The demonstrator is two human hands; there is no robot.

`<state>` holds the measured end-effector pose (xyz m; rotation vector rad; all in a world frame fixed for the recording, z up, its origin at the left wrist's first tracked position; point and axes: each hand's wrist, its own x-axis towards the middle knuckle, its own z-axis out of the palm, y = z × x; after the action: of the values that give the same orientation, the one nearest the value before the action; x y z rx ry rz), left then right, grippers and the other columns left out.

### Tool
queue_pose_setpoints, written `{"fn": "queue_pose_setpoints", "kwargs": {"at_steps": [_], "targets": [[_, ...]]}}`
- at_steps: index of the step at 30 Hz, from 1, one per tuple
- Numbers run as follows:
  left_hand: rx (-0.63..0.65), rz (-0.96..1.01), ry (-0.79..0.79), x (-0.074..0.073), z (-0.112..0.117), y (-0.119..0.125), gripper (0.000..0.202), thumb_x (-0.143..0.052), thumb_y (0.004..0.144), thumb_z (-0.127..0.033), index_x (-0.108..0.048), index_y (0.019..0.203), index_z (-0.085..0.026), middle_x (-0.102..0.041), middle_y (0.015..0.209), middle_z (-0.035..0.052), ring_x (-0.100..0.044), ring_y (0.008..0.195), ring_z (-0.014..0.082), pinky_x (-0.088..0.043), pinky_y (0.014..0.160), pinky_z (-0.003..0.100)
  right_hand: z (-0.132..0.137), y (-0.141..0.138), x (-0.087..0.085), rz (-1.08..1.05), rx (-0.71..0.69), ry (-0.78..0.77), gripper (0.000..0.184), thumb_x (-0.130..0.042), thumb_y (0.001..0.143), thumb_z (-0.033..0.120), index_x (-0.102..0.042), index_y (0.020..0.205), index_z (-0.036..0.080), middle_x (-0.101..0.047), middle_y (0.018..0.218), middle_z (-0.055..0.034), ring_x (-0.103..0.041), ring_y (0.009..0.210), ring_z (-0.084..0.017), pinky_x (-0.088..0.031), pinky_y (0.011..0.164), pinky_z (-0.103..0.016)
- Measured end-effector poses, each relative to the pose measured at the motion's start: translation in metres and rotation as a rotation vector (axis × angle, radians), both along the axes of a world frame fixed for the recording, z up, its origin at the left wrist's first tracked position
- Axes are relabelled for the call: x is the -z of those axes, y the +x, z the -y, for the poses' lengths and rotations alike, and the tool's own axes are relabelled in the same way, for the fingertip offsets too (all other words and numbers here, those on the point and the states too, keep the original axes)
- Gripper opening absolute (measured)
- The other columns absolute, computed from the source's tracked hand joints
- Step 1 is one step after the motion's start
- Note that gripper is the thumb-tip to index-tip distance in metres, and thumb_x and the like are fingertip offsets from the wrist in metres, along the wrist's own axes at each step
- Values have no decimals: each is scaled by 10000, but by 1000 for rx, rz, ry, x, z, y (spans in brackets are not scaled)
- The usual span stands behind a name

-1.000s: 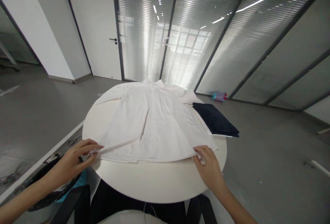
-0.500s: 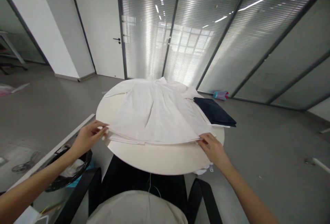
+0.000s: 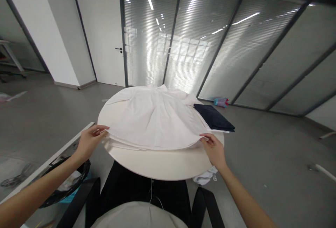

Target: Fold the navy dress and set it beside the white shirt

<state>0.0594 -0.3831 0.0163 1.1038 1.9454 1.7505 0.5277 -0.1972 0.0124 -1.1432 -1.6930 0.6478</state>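
A white shirt (image 3: 157, 119) lies spread across the round table (image 3: 157, 166), its collar at the far side and its hem toward me. My left hand (image 3: 90, 139) pinches the hem's left corner between thumb and fingers. At the opposite corner my right hand (image 3: 213, 147) grips the hem the same way. Between the two hands the upper layer of the hem is raised a little above the layer below. Right of the shirt, a folded dark navy cloth (image 3: 214, 117) rests near the table's edge, over something white.
A bin with a black liner (image 3: 82, 172) stands at the lower left, beside a white-edged low surface (image 3: 65, 149). Black chair armrests (image 3: 207, 203) flank me. White cloth (image 3: 206, 176) shows below the table's right edge. A glass partition (image 3: 194, 46) stands behind the table.
Both hands have lifted the upper hem layer slightly, so it now bows between them. The camera view has tilted upward a little.
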Motion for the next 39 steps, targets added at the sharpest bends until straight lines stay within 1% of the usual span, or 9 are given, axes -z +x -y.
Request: {"fn": "queue_pose_setpoints", "kwargs": {"at_steps": [6,9,13,19,23,31,33,36,39], "targets": [[-16,-295,128,-8,5,5,213,-688,717,-396,-730,795,-202,-622,805,16,-575,717,157,-460,632,264,-6,18,-6,-184,16,-153,370,-709,732,480,-781,941,183,-770,965,-92,-726,839,-254,-590,763,-374],[-36,-388,111,-10,6,7,213,-638,734,-377,-742,817,-212,-588,829,24,-560,711,162,-449,614,274,-5,26,-2,-31,106,-150,336,-661,717,423,-790,921,188,-774,881,-80,-708,759,-246,-574,687,-359],[30,-422,0,-9,4,1,225,-624,706,-368,-752,774,-195,-578,799,41,-532,639,164,-425,574,298,-4,27,1,157,127,32,270,-616,706,396,-745,805,181,-743,806,-88,-675,691,-231,-558,688,-360],[33,-543,38,-9,21,-3,209,-629,787,-394,-768,820,-242,-552,778,23,-551,688,180,-449,633,307,3,32,-1,305,144,415,197,-519,845,275,-701,830,201,-669,825,-64,-638,707,-195,-528,712,-334],[90,-577,19,0,36,-1,194,-639,792,-383,-775,803,-246,-542,755,22,-551,655,177,-424,562,289,5,44,13,464,14,448,195,-512,842,238,-694,775,214,-644,746,-39,-620,650,-190,-500,662,-325],[77,-517,-5,16,46,-1,203,-637,783,-412,-785,795,-274,-570,729,28,-581,645,191,-480,613,317,9,61,22,512,-70,457,182,-531,844,209,-701,779,222,-650,725,-33,-628,707,-206,-468,675,-331],[167,-485,-78,19,48,-7,214,-635,769,-446,-786,779,-295,-572,694,25,-590,617,192,-478,565,304,11,66,21,524,-126,449,197,-530,859,213,-719,803,226,-639,708,-27,-615,692,-204,-459,666,-330],[402,-457,-290,6,48,-24,237,-645,751,-535,-782,789,-345,-624,707,4,-536,476,145,-427,447,265,7,66,7,526,-143,456,235,-528,902,259,-720,768,237,-654,725,-32,-620,725,-211,-460,704,-344],[413,-560,-404,-32,20,-42,295,-641,757,-608,-770,789,-344,-689,747,-16,-504,419,117,-397,412,241,-19,38,-20,436,-57,486,254,-520,924,300,-697,758,227,-686,787,-52,-646,808,-226,-480,772,-360]]}}
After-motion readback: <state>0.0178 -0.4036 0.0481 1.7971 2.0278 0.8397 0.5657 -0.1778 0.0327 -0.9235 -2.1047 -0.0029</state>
